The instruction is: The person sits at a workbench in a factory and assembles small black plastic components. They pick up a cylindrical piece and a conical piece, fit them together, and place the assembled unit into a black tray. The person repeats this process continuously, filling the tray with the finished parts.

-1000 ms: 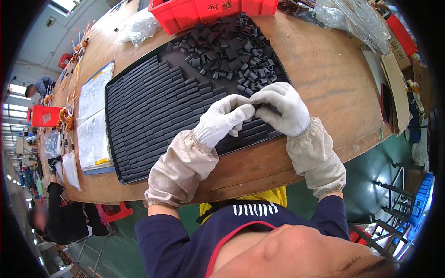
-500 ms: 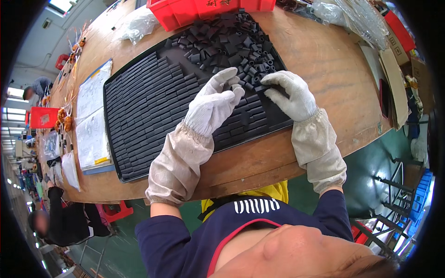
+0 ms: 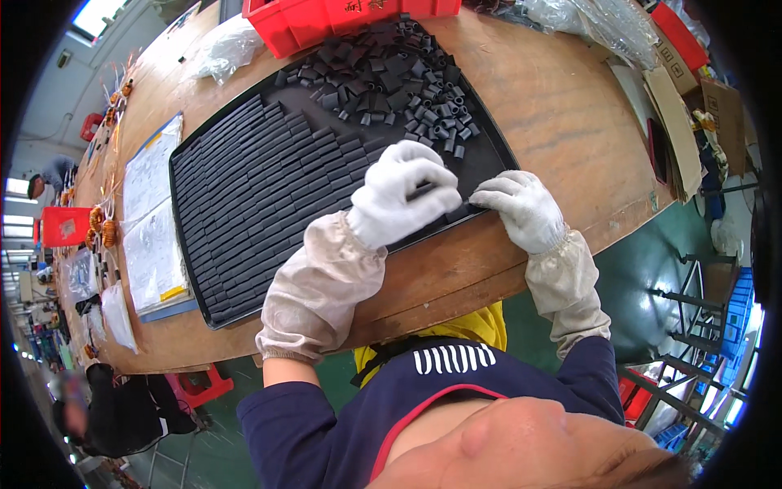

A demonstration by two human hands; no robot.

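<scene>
A black tray (image 3: 486, 122) holds short black tubes lined up in tight rows (image 3: 261, 187), and a heap of loose black tubes (image 3: 383, 73) at its far right. My left hand (image 3: 405, 200), in a white knit glove, is curled over the near right part of the tray, at the ends of the rows. Between its thumb and fingers shows something dark that I cannot make out. At the tray's near right corner is my right hand (image 3: 521, 210), also gloved, its fingers drawn together. Whatever its fingertips may hold is hidden.
Beyond the tray stands a red bin (image 3: 350, 20). Papers on a clipboard (image 3: 151, 216) lie left of it, a clear plastic bag (image 3: 224, 49) at the far left. Cardboard (image 3: 672, 130) stands at the table's right edge. Another person (image 3: 122, 411) sits at the lower left.
Both hands have come nearer to me, away from the loose heap to the tray's near right corner. My left hand has also shifted right and curled further. The whole view has shifted slightly.
</scene>
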